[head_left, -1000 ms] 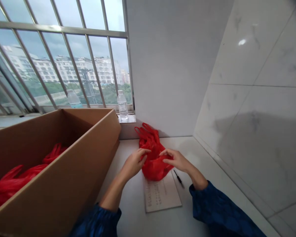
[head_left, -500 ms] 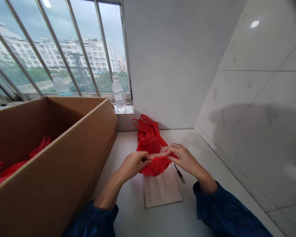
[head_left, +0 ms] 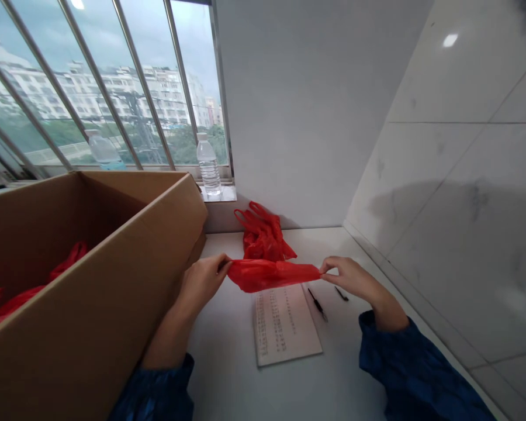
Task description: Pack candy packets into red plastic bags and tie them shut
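Below a barred window [head_left: 114, 88], white countertop [head_left: 236, 380]

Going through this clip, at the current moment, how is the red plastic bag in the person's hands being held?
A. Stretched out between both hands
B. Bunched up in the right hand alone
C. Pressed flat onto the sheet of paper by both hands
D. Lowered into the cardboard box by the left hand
A. The left hand and right hand grip opposite ends of the red plastic bag, drawing it out between them.
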Demonstrator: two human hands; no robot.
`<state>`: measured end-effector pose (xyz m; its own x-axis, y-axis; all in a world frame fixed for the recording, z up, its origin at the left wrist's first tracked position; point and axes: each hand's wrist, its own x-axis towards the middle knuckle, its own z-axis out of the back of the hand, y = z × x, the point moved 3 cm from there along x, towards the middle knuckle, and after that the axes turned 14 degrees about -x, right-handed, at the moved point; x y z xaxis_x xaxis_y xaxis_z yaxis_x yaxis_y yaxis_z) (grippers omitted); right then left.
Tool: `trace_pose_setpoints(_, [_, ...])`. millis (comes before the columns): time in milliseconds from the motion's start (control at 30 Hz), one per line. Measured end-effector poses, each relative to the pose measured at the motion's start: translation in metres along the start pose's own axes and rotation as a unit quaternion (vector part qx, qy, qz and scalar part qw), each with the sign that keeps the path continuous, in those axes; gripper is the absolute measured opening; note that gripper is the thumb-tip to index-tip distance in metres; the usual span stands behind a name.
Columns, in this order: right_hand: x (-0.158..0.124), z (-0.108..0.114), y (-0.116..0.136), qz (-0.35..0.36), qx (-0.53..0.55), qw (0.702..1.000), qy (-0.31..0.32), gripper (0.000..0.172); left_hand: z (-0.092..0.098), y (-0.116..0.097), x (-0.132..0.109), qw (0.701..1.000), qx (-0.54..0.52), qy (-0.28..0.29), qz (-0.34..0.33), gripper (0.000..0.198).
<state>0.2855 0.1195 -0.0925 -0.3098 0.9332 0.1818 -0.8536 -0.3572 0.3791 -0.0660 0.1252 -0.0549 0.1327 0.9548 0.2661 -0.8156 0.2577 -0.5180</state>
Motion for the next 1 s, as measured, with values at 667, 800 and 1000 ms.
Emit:
trace_pose_setpoints(667, [0.0, -0.042, 0.1, 0.056, -0.134, 0.989, 0.016, 0.011, -0.063, -0.057, -0.017, 0.965, 0.019, 0.158, -0.206, 0.007])
trace_pose_setpoints(800, [0.0, -0.017, 0.076, 0.034, -0.119, 0.992, -0.019, 0.012, -0.028, -0.042, -0.009, 0.982, 0.022, 0.085, -0.165, 0.022])
trace_pose_setpoints(1000, [-0.014, 0.014, 0.045, -0.049, -0.095, 0.994, -0.013, 0.005, 0.008, -0.028, -0.01, 0.996, -0.034, -0.026, -0.082, 0.016])
